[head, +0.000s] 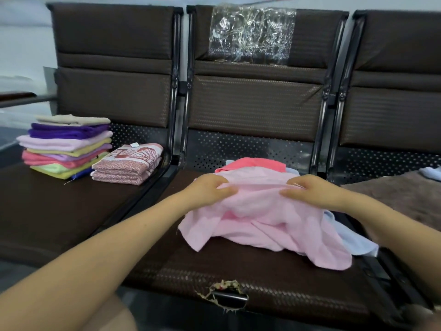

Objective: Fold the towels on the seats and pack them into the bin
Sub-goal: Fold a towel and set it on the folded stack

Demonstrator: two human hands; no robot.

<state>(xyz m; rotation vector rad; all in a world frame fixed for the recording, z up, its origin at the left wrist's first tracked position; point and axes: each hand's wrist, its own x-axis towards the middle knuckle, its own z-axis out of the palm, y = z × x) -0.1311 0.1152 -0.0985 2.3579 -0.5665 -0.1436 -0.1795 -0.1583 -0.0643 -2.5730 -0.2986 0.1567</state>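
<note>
A crumpled light pink towel (260, 220) lies on the middle seat (238, 275), on top of a coral towel (253, 164) and a pale blue towel (355, 242). My left hand (210, 189) pinches the pink towel's upper edge on the left. My right hand (307, 189) pinches the same edge on the right, and the edge is stretched between the two hands. A stack of several folded towels (66, 149) in many colours stands on the left seat, with a folded pink patterned towel (128, 166) beside it. No bin is in view.
Three dark brown seats stand in a row with black metal frames. A clear plastic sheet (253, 34) hangs on the middle backrest. A brown fluffy cloth (393, 199) and a pale blue cloth (430, 173) lie on the right seat. The middle seat's front edge is torn (224, 295).
</note>
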